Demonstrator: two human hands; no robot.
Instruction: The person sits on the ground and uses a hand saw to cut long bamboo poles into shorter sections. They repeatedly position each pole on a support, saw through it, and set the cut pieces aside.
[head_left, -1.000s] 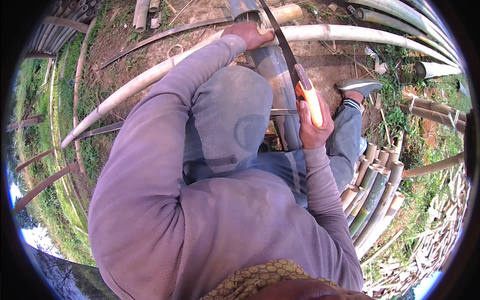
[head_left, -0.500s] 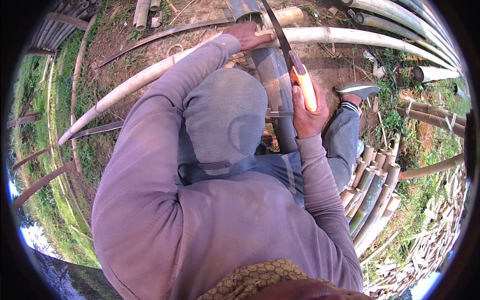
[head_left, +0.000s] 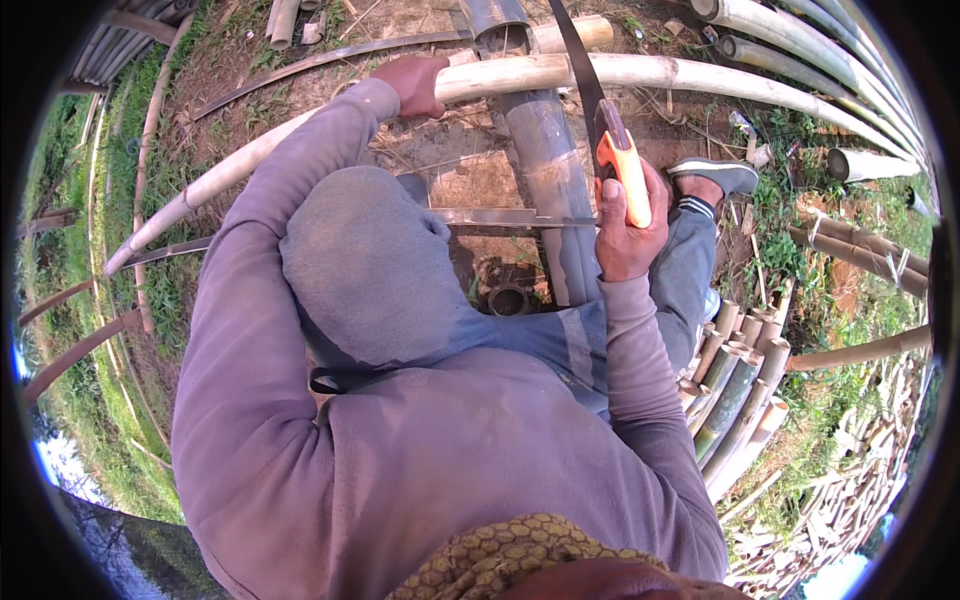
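My right hand (head_left: 632, 230) is closed around the orange handle of a handsaw (head_left: 624, 180). Its dark blade points away from me and crosses a long pale bamboo pole (head_left: 680, 72); whether the teeth touch the pole, I cannot tell. My left hand (head_left: 412, 85) is wrapped over the same pole, left of the blade. The pole runs sideways in front of me, over a thick grey, pipe-like length (head_left: 550, 150) that points away from me. My bent left knee (head_left: 365, 235) is below the left hand.
Cut bamboo pieces (head_left: 735, 385) stand bundled by my right leg. Long poles (head_left: 800, 45) lie at the far right, and a split strip (head_left: 330, 65) lies beyond the pole. A flat bar (head_left: 490, 216) crosses beside my knee. Scrap bamboo (head_left: 850, 510) covers the lower right ground.
My left hand has moved left along the pole, and my left knee has swung left, uncovering the flat bar. The saw in my right hand has drawn slightly toward me and to the right.
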